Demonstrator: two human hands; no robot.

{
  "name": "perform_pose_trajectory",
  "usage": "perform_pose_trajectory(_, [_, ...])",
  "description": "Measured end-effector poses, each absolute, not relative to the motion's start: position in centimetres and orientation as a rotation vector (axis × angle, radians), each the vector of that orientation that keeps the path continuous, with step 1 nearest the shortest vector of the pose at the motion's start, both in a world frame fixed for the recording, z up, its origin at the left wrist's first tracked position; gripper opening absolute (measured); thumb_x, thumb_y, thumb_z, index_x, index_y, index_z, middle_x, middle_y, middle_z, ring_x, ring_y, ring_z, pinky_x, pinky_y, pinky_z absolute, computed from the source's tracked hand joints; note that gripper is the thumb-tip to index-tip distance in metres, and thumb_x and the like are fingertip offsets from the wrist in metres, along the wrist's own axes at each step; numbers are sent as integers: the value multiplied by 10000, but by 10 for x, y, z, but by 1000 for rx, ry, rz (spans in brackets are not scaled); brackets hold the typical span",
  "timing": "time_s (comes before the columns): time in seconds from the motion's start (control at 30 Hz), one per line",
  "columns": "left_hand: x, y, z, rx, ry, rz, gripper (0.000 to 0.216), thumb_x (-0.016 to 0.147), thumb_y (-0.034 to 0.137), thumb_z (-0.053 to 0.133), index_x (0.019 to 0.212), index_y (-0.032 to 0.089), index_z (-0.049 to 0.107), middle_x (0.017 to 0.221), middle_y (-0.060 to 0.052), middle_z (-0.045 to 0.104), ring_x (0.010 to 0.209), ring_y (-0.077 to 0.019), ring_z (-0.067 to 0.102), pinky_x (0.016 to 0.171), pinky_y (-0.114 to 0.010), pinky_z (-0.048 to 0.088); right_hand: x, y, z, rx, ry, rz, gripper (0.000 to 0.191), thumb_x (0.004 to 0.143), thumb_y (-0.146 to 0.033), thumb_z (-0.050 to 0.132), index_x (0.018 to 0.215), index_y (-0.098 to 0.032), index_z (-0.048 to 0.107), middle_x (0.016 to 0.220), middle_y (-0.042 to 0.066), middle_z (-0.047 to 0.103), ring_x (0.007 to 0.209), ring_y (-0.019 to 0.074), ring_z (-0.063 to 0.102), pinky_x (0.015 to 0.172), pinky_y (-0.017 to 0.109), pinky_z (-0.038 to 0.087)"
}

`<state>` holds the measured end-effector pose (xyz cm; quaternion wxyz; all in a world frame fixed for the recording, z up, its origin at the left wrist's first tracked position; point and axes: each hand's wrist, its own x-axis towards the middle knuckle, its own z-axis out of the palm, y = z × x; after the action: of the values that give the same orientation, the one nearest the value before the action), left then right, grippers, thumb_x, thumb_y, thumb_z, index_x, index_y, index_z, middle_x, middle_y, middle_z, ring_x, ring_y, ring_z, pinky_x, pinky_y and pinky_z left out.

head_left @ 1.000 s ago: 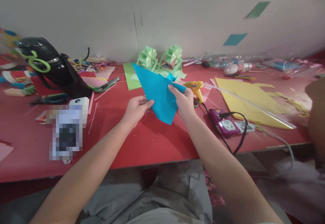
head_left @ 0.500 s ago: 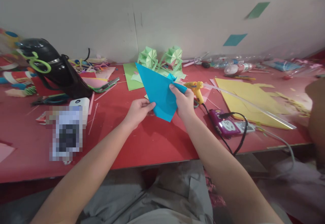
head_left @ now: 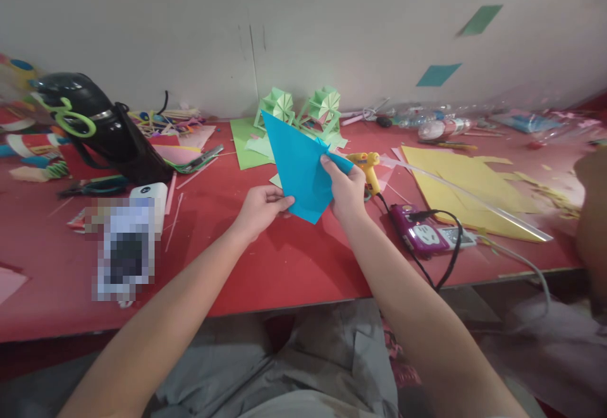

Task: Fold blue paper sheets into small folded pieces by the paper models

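Both my hands hold a folded sheet of blue paper (head_left: 301, 174) tilted above the red tabletop. My left hand (head_left: 260, 210) pinches its lower left edge between thumb and fingers. At the upper right edge, my right hand (head_left: 347, 184) grips it, thumb on top, where a small folded flap sticks out. Behind the paper stand two pale green folded-paper wheel shapes (head_left: 324, 105) on a green sheet (head_left: 244, 143). A yellow glue gun (head_left: 367, 168) lies just beyond my right hand.
A purple power strip (head_left: 420, 231) with black and white cords lies right of my right arm. Yellow sheets (head_left: 465, 190) and a clear stick (head_left: 502, 215) are on the right. A black bottle (head_left: 104, 127) leans at the left, behind a blurred-out object (head_left: 126, 247). Plastic bottles (head_left: 443, 128) line the back.
The blue paper has turned slightly and its top corner has shifted a little right. The small folded flap shows less. Both hands keep their hold, the left a touch further right.
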<state>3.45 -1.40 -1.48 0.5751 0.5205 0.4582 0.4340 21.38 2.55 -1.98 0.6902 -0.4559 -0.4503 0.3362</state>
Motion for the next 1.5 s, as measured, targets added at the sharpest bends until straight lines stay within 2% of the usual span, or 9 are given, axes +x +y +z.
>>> perform_pose_trajectory(0.23, [33,-14,-16,1247,1023,1068,422,594,469,884,743,147,656,709,-46,709,620,-160,657,630,-316,572,213,26,-19,-1026,-984,717,288,741,-509,735,823,-232,725,840,27,703,1038,272,631,889,462,528])
perform_pose_trajectory(0.4, [34,-13,-17,1272,1013,1066,372,610,396,885,826,161,695,793,-55,735,738,-188,697,737,-338,585,213,26,-20,-1029,-945,692,269,738,-500,743,777,-236,715,843,20,697,1047,271,624,921,472,517])
perform_pose_trajectory(0.63, [33,-12,-17,1256,1042,1076,357,611,356,875,828,156,673,793,-52,726,711,-180,685,724,-342,576,214,28,-21,-1041,-944,697,328,740,-544,735,855,-237,731,886,25,689,1020,266,634,872,458,536])
perform_pose_trajectory(0.87, [31,-11,-15,1256,1092,1072,382,577,363,890,771,154,635,701,-39,689,624,-175,659,669,-343,556,214,26,-19,-1057,-908,821,398,709,-559,761,954,-246,744,859,33,717,1029,282,639,856,464,544])
perform_pose_trajectory(1.0, [31,-13,-13,1232,1057,1030,350,620,356,862,815,147,659,778,-57,709,691,-174,673,711,-337,565,212,25,-18,-1057,-924,811,368,717,-551,751,919,-243,740,845,31,721,972,271,656,830,445,547])
perform_pose_trajectory(1.13, [31,-13,-12,1208,999,1025,361,696,449,815,862,154,689,871,-69,725,793,-186,683,751,-335,584,208,22,-16,-1022,-931,846,292,722,-511,752,796,-232,717,809,28,713,855,245,670,781,425,547])
perform_pose_trajectory(1.37, [27,-8,-10,1150,1080,1090,457,593,533,870,700,159,629,705,-39,682,649,-183,654,651,-336,574,203,18,-12,-997,-872,917,297,653,-426,810,855,-218,742,784,14,716,773,206,658,748,389,542])
perform_pose_trajectory(1.5, [27,-9,-9,1146,1024,1091,423,633,509,856,693,169,613,726,-34,681,685,-184,661,689,-339,580,204,17,-11,-1035,-905,903,285,659,-444,800,833,-225,747,738,6,703,734,203,642,719,382,538])
